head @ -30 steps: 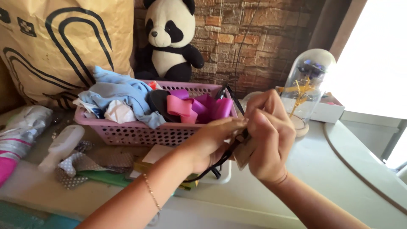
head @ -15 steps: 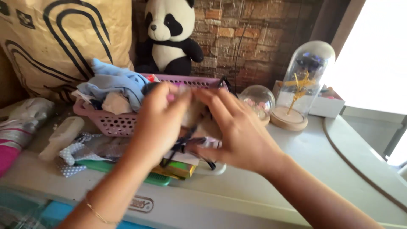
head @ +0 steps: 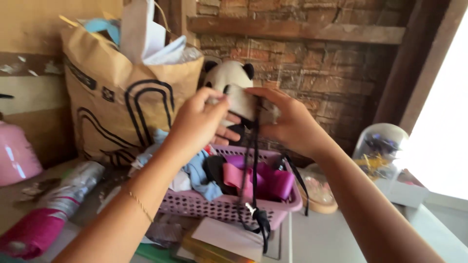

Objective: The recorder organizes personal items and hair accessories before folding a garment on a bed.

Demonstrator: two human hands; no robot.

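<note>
Small pale card-like piece (head: 242,101) with thin black cord (head: 253,165) attached, held up at chest height in front of brick wall (head: 312,63), above pink perforated plastic basket (head: 219,207). Piece pale grey-beige, flat, blurred; surface detail not readable. Cord hanging straight down from piece, doubled, ending in dark knot or clasp low before basket front; second strand looping to right over basket rim.

Left hand (head: 197,122) pinching left edge of piece, thumb on top, fingers curled behind. Right hand (head: 287,122) gripping right edge, fingers closed over top. Both hands shut on piece, nearly touching. Thin gold bracelet (head: 140,207) on left wrist.

Behind hands: black-and-white plush panda (head: 229,75), mostly hidden. In basket: light blue cloth (head: 197,170), pink and purple ribbons (head: 261,178). Left: brown paper bag with black curved lines (head: 122,97). Right: clear glass dome on wooden base (head: 378,148), standing on white tabletop (head: 321,238).
</note>
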